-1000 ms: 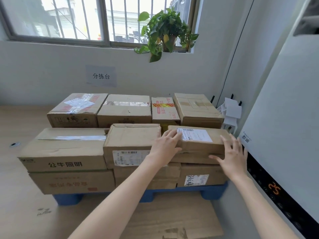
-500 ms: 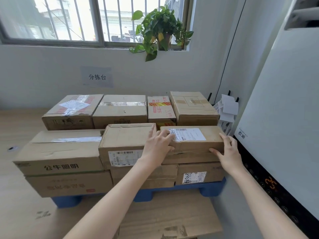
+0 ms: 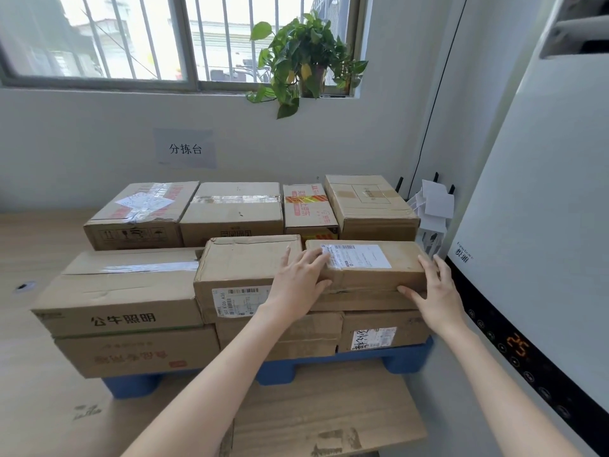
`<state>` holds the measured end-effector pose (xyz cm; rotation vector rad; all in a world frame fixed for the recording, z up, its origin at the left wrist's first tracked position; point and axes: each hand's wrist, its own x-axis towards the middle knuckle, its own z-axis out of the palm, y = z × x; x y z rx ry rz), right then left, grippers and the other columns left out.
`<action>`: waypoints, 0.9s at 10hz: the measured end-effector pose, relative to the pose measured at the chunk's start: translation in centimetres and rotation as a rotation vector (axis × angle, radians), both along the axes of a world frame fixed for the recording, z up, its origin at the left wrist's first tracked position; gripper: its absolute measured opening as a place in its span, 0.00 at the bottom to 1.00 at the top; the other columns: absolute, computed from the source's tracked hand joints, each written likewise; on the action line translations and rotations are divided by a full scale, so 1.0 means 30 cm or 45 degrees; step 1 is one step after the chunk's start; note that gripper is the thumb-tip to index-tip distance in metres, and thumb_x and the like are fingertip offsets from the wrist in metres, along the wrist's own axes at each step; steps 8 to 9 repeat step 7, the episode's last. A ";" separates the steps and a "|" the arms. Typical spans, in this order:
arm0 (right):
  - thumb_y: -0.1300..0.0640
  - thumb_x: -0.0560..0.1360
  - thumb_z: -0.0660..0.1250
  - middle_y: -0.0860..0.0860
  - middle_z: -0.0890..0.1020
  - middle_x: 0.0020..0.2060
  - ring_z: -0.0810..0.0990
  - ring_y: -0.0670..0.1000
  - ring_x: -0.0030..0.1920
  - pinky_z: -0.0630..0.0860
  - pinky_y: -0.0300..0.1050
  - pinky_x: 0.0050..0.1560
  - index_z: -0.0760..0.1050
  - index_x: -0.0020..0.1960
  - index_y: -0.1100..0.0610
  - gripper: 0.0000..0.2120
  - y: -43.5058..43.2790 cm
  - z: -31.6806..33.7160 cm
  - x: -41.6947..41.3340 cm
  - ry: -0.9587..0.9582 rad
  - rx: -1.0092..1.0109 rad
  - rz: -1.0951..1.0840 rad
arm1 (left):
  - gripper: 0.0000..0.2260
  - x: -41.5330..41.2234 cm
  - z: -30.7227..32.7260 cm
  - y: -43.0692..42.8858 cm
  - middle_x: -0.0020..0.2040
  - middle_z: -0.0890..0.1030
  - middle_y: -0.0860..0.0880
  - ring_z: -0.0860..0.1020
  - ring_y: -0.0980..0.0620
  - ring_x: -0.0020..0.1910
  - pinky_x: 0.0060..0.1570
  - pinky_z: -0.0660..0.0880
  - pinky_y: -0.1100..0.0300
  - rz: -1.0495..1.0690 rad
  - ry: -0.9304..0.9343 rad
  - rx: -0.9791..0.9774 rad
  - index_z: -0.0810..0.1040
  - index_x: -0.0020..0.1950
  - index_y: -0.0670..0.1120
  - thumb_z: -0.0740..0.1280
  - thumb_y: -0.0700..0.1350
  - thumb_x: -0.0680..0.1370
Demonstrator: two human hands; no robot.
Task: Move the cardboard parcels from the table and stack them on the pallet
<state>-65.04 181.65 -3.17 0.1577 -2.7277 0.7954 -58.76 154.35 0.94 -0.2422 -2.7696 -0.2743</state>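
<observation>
A flat cardboard parcel [image 3: 369, 272] with a white shipping label lies on top of the front right stack on the blue pallet [image 3: 405, 359]. My left hand [image 3: 301, 280] rests with straight fingers on its left end and top. My right hand [image 3: 431, 291] presses its right end, thumb along the front lower edge. Several other parcels fill the pallet: a long box [image 3: 125, 288] with black lettering at front left, a labelled box [image 3: 244, 272] in the middle, and a back row [image 3: 230, 212] by the wall.
A tall white appliance [image 3: 540, 225] with a lit orange display stands close on the right. White wall and window with a potted plant [image 3: 306, 61] are behind the pallet. A flattened cardboard sheet [image 3: 329, 420] lies on the wooden floor in front.
Both hands have closed in on the top right parcel: my right hand moved from hovering beside it to touching its right end. The view shifted slightly closer.
</observation>
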 end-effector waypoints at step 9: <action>0.39 0.71 0.63 0.57 0.70 0.69 0.68 0.58 0.70 0.66 0.64 0.68 0.71 0.69 0.55 0.32 -0.439 0.327 0.104 0.364 0.134 0.226 | 0.18 0.217 0.160 -0.520 0.69 0.73 0.53 0.70 0.53 0.67 0.74 0.53 0.50 0.379 0.044 0.263 0.70 0.70 0.50 0.59 0.52 0.81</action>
